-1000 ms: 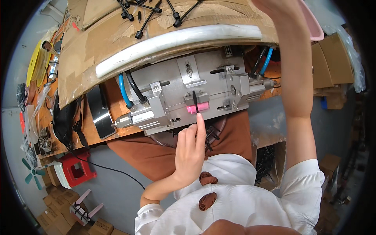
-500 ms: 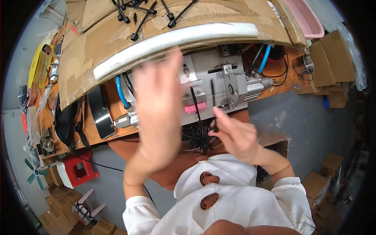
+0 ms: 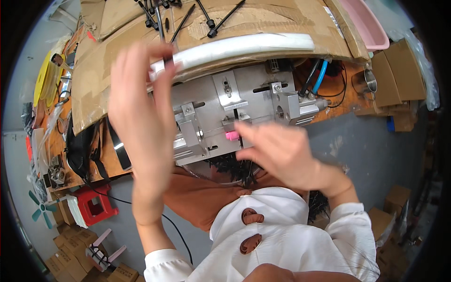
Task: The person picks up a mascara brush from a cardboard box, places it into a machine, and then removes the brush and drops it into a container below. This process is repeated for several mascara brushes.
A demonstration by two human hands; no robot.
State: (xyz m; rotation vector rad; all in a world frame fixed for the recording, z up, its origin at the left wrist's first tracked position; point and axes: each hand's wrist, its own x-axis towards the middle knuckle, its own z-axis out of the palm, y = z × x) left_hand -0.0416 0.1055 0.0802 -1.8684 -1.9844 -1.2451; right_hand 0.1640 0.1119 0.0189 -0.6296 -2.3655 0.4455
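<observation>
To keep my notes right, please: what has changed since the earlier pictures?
The left hand moved from the pink piece up to the cardboard edge, apparently pinching a black rod; the right hand came down to the pink piece. The metal fixture stayed put.

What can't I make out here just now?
All in the head view:
Pink block: its right end, hidden by the right hand.
Left hand: too blurred to tell how its fingers grip.
Black phone: partly hidden behind the left hand.
Pink tub: far end, cut off by the top edge.
</observation>
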